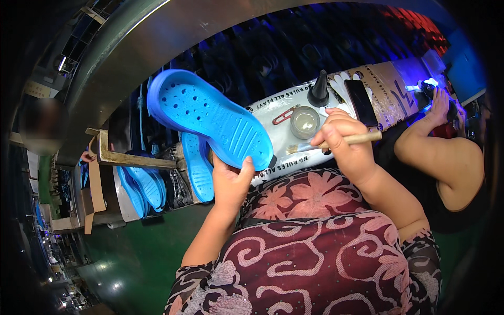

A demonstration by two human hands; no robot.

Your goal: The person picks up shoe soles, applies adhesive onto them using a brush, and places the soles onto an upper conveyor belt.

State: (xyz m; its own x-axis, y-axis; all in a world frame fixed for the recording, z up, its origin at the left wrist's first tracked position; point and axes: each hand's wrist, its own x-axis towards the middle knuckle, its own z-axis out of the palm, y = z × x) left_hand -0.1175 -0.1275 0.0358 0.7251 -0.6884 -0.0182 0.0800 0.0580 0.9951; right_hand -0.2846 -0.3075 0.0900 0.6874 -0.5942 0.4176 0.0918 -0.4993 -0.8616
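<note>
My left hand (pixel 232 184) grips a large blue shoe sole (pixel 210 113) by its narrower end, thumb on the upper face. The sole is tilted with its ridged, dotted inner side toward me and its wide end up to the left. In my right hand (pixel 349 149) is a paintbrush (pixel 365 138) with a wooden handle. Its bristles point left, apart from the sole, just below a small round jar (pixel 305 124) of cloudy pale liquid. Partly hidden behind my left hand and the held sole is another blue sole (pixel 196 170).
The white-wrapped work surface (pixel 265 118) bears a red tool (pixel 285 115), a black cone-shaped bottle (pixel 318 94) and a dark phone (pixel 360 101). More blue soles (pixel 149 189) lie left, by a cardboard box (pixel 94 189). Another person's arm (pixel 446 152) works at the right.
</note>
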